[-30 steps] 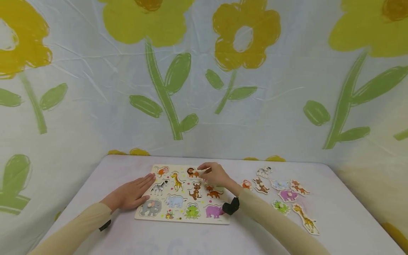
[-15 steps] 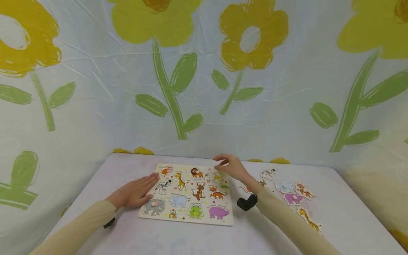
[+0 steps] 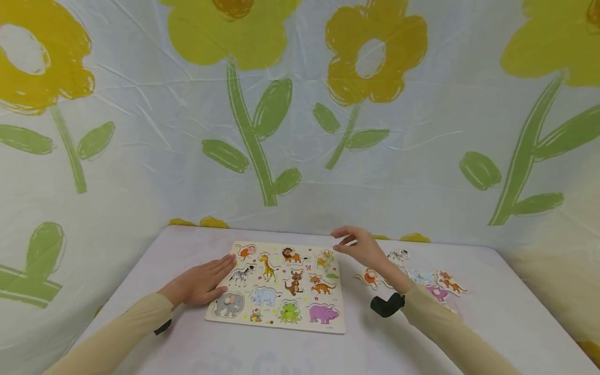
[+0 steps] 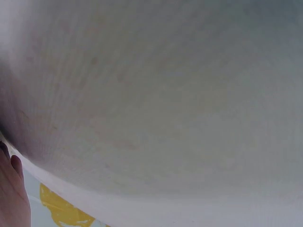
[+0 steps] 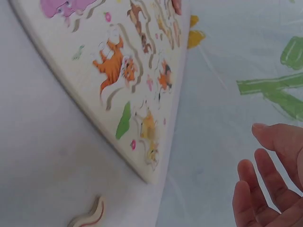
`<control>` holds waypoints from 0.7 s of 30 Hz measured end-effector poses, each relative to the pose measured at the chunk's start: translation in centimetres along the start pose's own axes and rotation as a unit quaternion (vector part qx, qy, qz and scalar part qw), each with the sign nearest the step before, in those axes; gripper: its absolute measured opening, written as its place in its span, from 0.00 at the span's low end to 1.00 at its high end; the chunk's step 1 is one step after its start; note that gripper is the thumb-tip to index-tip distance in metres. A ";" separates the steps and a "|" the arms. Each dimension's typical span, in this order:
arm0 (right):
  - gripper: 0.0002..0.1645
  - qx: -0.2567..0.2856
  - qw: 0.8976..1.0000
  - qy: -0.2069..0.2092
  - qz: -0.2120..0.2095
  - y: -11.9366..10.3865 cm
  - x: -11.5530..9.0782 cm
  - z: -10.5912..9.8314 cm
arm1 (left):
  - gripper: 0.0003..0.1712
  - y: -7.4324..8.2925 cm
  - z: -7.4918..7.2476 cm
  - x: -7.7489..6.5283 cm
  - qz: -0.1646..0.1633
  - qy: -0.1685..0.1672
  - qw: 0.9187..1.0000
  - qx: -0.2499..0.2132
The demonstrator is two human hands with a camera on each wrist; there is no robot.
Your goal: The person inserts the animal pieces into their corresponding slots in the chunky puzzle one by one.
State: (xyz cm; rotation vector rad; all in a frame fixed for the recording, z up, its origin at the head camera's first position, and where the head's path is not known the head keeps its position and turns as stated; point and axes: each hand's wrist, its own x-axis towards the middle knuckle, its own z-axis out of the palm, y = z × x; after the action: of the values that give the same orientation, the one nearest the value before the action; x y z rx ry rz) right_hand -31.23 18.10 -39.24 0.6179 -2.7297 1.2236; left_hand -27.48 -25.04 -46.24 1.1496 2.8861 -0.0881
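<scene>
Holding nothing, 2 relaxed hands (image 3: 201, 284) (image 3: 363, 251), with purple piece (image 3: 439, 294), perhaps hippo, partly behind right sleeve (image 3: 452, 336).

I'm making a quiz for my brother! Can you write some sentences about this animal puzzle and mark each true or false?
1. The left hand touches the flat cream wooden puzzle board. True.
2. The right hand is holding a piece. False: it holds nothing.
3. The grey elephant piece with a round knob sits in the board. True.
4. The black-and-white zebra-shaped piece is on the board. False: it lies loose on the pale table.
5. The green frog picture is beside the purple hippo picture. True.
</scene>
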 end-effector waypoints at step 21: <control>0.18 -0.028 0.999 0.015 0.041 3.7 -4.2 -2.8 | 0.37 -0.6 0.4 0.2 0.029 0.029 0.999 0.005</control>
State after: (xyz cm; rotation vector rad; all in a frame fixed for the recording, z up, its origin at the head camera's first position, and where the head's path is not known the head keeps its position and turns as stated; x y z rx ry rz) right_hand -29.14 23.72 -40.98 0.4819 -2.7782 1.1594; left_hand -28.04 -25.37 -46.64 1.2580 2.9026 -0.0686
